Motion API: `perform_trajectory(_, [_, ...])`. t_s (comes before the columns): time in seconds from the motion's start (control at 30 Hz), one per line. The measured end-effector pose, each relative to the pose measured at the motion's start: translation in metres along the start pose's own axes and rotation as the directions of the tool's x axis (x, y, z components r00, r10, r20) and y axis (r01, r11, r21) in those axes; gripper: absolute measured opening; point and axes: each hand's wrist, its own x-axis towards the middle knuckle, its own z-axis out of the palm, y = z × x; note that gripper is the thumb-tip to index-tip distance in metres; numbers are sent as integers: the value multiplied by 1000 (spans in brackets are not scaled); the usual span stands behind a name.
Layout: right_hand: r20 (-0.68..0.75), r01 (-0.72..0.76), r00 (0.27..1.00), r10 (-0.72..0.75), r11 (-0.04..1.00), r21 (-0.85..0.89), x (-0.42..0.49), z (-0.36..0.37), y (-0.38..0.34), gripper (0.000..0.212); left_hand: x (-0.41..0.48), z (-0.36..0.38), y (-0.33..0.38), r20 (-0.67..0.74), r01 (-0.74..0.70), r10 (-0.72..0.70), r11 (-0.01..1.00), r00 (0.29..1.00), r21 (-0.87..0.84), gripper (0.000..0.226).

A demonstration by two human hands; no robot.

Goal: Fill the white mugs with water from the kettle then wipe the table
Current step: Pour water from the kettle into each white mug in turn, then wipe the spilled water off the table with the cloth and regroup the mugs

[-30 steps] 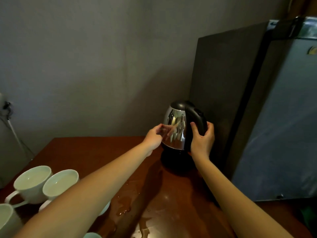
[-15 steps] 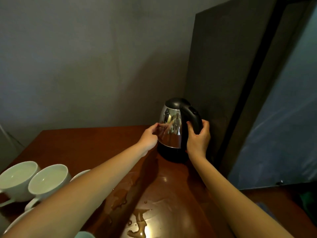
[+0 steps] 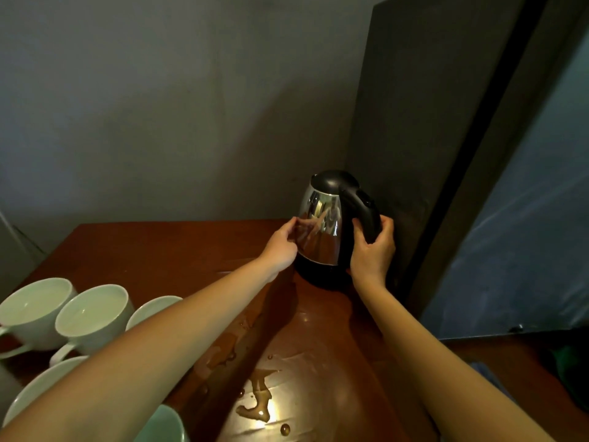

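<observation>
Two hands meet at the kettle [image 3: 322, 231], which stands upright just right of the frame's centre, at the far side of the brown table [image 3: 165, 250] and close to a dark panel [image 3: 414, 122] on its right. Its body is mirror-bright steel, widening downward, with a black lid, a black curved handle on its right side and a black bottom part resting on the tabletop (the steel reflects the arms). The right hand [image 3: 371, 253] grasps the lower handle, fingers and thumb curled round it. The left hand [image 3: 280, 247] lies relaxed against the steel side, fingertips touching it and wrapped round nothing.

Five white mugs [image 3: 105, 327] show in the lower left of the frame. The leftmost mug [image 3: 35, 311] and the second mug [image 3: 92, 311] just beside it each hold clear water. A third mug [image 3: 149, 309] peeks out behind the left forearm. A fourth mug [image 3: 38, 390] at the lower left and a fifth mug [image 3: 165, 424] at the bottom edge are largely covered by that forearm, and what these three hold cannot be told.

Spilled water [image 3: 258, 406] lies in puddles and drops at bottom centre, between the forearms. A grey wall [image 3: 159, 106] fills the upper left.
</observation>
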Motion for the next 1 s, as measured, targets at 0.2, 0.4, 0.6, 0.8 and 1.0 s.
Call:
perform_trajectory(0.2, [-15,-12,1000,12,1000,-11,-4,-3,7,27,-5,1,-4,16,11,-11,1000,1000,2,72])
perform_trajectory(0.4, [47,-40,998,42,998,-49,-7,-9,6,32,-7,0,-6,32,8,-9,1000,999,9,71])
perform_trajectory(0.6, [148,-92,981,125,972,-214,-19,-25,8,57,-56,-12,34,-147,-56,69,994,987,92,46])
perform_trajectory(0.8, [200,-149,958,204,954,-261,-85,-49,5,79,-184,-55,60,-126,-279,298,949,946,147,18])
perform_trajectory(1.0, [679,285,734,-20,916,-282,-176,-100,-32,52,-320,-70,-5,-317,-276,373,910,872,310,15])
